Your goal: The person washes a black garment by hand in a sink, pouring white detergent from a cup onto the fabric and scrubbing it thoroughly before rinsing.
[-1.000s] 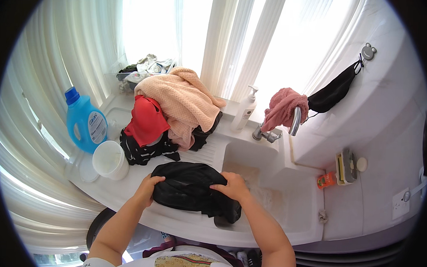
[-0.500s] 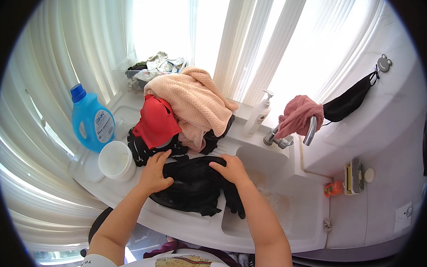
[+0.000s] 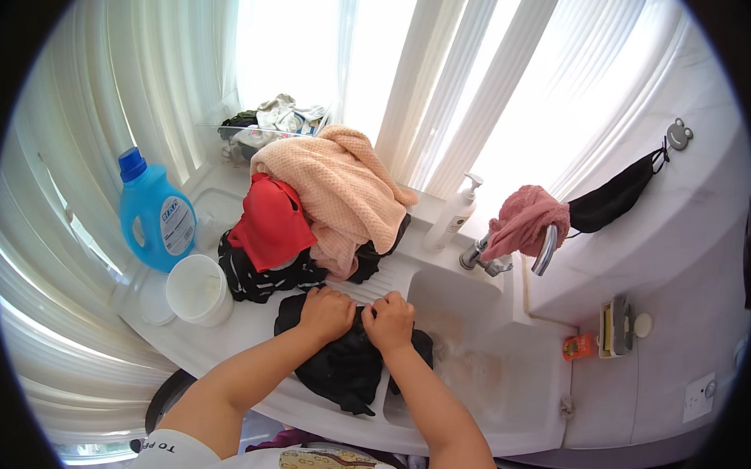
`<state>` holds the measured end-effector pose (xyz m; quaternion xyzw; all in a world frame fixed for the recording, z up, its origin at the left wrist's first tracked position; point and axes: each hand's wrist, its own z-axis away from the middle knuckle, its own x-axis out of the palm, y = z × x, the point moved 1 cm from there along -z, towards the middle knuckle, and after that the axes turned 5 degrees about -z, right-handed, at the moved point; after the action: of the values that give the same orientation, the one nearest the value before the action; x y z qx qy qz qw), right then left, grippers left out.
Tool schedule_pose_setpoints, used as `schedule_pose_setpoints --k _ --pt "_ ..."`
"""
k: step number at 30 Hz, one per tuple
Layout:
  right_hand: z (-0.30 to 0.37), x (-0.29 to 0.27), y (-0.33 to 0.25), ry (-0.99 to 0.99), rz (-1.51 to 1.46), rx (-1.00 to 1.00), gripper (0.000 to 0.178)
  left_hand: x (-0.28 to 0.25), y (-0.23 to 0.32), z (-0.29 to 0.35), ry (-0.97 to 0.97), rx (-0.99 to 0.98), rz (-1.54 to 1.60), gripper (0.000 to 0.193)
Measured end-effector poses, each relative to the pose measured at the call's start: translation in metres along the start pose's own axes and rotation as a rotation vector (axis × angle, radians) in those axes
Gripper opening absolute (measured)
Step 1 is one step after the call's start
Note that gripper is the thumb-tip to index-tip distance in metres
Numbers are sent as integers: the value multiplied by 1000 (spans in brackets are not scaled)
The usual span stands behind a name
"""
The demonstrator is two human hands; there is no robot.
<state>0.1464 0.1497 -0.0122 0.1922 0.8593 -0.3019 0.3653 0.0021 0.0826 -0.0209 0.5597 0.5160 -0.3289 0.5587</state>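
A black garment [image 3: 342, 367] lies bunched on the white ribbed counter, its right end hanging over the sink's left edge. My left hand [image 3: 328, 314] is closed on the cloth, knuckles up. Close beside it, my right hand [image 3: 388, 320] also grips the same cloth with curled fingers. Just beyond my hands rises a heap: a red padded bra-like piece [image 3: 270, 222], a peach waffle-textured cloth [image 3: 336, 183] and a black-and-white patterned garment [image 3: 262, 273] underneath. The cloth's underside and my fingertips are hidden.
The white sink [image 3: 519, 388] holds some cloudy water, right of my hands. A blue detergent bottle [image 3: 157, 214] and white tub [image 3: 200, 290] stand left. Behind the sink are a pump bottle [image 3: 450, 216] and a faucet [image 3: 546, 250] draped with a pink towel [image 3: 526, 219].
My hands have come together over the black garment and closed on it; before, they were apart with fingers spread. The cloth is bunched more tightly and shifted slightly toward me.
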Motion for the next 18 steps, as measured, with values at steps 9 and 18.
schedule_pose_setpoints --k 9,18 --pt "74 -60 -42 -207 -214 -194 41 -39 1 105 243 150 140 29" --pt "5 -4 -3 -94 -157 107 38 -21 -1 12 587 43 22 24"
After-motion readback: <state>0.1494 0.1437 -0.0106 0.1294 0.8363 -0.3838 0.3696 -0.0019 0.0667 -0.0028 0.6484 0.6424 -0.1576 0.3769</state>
